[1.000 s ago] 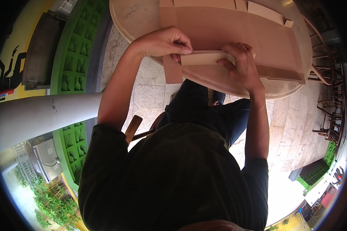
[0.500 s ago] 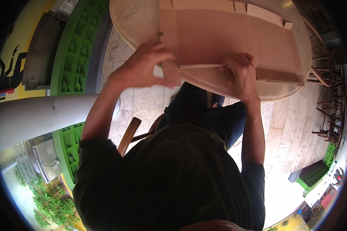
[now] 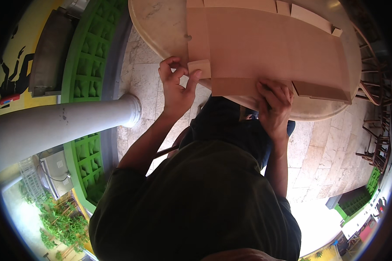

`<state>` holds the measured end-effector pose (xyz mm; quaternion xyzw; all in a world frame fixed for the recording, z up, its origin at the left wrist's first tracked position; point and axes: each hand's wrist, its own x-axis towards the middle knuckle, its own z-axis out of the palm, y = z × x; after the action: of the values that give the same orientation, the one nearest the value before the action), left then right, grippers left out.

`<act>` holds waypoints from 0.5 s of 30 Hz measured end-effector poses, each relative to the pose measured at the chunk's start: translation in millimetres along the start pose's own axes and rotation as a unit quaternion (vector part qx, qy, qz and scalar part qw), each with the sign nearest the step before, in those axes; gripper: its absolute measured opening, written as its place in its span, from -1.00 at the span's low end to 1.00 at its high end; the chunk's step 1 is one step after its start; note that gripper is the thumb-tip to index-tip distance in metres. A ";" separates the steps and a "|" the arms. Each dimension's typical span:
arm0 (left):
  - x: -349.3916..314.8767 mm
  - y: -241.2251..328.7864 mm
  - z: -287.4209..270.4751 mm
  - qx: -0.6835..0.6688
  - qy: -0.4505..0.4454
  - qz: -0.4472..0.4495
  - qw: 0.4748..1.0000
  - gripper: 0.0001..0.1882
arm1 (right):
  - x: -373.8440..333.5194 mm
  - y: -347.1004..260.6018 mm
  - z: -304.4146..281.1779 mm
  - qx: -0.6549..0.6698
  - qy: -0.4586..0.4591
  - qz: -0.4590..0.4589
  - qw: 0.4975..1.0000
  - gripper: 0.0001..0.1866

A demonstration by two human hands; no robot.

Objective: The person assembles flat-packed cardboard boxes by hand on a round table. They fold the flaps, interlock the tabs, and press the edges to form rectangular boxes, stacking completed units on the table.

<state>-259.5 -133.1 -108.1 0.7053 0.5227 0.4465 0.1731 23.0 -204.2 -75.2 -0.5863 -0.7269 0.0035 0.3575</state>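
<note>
A large flattened cardboard box (image 3: 274,48) lies unfolded, its plain brown inner face up. My left hand (image 3: 177,89) is at its near left corner, with the thumb pressed on a small corner flap (image 3: 200,68) that is bent inward; the curled fingers are on the flap's outer side. Along the near edge, my right hand (image 3: 275,104) grips the long side flap (image 3: 235,87) with bent fingers; its fingertips are partly hidden. Another near flap (image 3: 322,92), right of that hand, stands partly folded.
Beneath the cardboard is an oval pale table (image 3: 154,26), whose near edge passes in front of my legs. Wooden chairs (image 3: 374,93) stand at the right. A thick white column (image 3: 74,122) and a green lattice block wall (image 3: 91,56) are on the left.
My left hand has come down onto the corner flap, which is now bent inward. The near side flap has tipped outward under my right hand. The view has shifted slightly.
</note>
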 end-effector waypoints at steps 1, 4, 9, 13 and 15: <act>-0.2 2.7 4.4 0.019 0.011 -0.010 1.000 -0.70 | -0.2 1.2 0.6 -0.001 -0.003 0.003 1.000 -0.61; -1.1 10.9 13.2 0.049 0.043 -0.025 0.998 -0.64 | 0.4 2.5 0.5 0.005 -0.007 0.007 1.000 -0.60; -1.9 13.6 9.5 0.064 0.050 -0.109 0.991 -0.32 | 0.3 1.8 -1.7 0.020 0.002 0.014 1.000 -0.59; -3.1 11.8 15.3 0.053 0.042 -0.101 0.993 -0.27 | -0.8 2.8 -0.8 0.034 0.008 0.022 0.999 -0.60; -4.1 11.5 19.1 0.054 0.039 -0.096 0.993 -0.29 | -1.4 3.6 -0.4 0.031 0.010 0.022 0.999 -0.61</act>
<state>-237.5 -137.0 -112.1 0.6420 0.6179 0.4260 0.1565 26.3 -204.5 -77.2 -0.5907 -0.7099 0.0281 0.3825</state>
